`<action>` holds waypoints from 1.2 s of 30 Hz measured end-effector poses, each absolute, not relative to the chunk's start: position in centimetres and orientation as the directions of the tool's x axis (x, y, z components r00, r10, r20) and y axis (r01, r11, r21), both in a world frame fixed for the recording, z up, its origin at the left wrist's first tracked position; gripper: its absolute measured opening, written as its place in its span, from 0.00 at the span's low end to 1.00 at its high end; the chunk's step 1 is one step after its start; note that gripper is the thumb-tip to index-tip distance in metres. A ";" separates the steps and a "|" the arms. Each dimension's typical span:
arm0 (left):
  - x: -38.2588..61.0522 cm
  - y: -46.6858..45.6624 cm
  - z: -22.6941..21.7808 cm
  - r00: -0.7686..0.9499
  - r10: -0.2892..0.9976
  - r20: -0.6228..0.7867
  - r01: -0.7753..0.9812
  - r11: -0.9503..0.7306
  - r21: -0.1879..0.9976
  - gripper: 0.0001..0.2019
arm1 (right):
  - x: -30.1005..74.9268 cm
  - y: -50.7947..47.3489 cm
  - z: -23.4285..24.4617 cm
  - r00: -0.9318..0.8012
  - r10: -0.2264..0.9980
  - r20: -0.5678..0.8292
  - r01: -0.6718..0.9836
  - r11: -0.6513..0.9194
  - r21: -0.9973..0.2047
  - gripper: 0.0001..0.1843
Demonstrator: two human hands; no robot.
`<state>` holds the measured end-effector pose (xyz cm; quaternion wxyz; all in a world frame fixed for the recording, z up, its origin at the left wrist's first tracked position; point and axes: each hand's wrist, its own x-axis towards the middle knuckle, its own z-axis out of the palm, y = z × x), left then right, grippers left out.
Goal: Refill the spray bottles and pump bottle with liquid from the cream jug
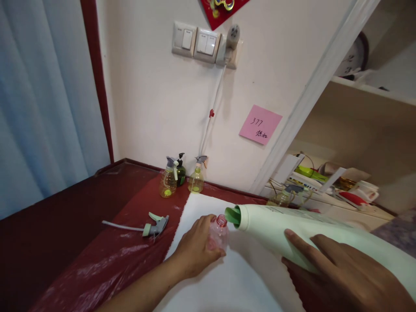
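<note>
Bottle (218, 234) steadied in my curled left hand (195, 252), right hand (344, 273) gripping the tilted jug (276, 225), spout (233, 215) at its neck: filling step, likely; next needs slow tilt.

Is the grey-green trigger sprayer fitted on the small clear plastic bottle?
No: the sprayer lies on the table; the bottle is uncapped.

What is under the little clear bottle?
A white sheet lies under the little clear bottle. The left hand wraps it, hiding its base and whether it touches.
</note>
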<state>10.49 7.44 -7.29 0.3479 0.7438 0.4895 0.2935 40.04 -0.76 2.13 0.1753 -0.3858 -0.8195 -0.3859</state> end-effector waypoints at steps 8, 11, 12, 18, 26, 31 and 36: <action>10.5 7.4 -7.6 0.347 0.932 0.101 0.520 -0.281 0.806 0.38 | 39.4 -1.0 2.9 -0.658 0.482 0.579 0.753 0.401 0.521 0.21; 10.5 7.3 -7.4 0.347 0.933 0.093 0.519 -0.274 0.810 0.37 | 39.5 -0.9 2.8 -0.655 0.483 0.581 0.755 0.397 0.521 0.21; 10.5 7.3 -7.3 0.346 0.934 0.090 0.518 -0.270 0.812 0.37 | 39.6 -0.9 2.8 -0.655 0.485 0.580 0.755 0.396 0.522 0.22; 10.4 7.2 -7.2 0.353 0.930 0.097 0.513 -0.279 0.812 0.37 | 40.2 -0.9 2.3 -0.643 0.488 0.590 0.766 0.405 0.499 0.24; 10.6 7.3 -7.1 0.343 0.935 0.091 0.530 -0.273 0.803 0.37 | 40.3 -1.3 2.7 -0.665 0.475 0.577 0.747 0.400 0.531 0.22; 10.5 7.3 -7.2 0.345 0.933 0.105 0.525 -0.285 0.802 0.37 | 40.3 -1.3 2.9 -0.666 0.452 0.593 0.746 0.397 0.535 0.23; 10.5 7.2 -7.2 0.349 0.932 0.101 0.528 -0.285 0.800 0.37 | 40.5 -1.3 2.9 -0.665 0.462 0.587 0.747 0.406 0.526 0.23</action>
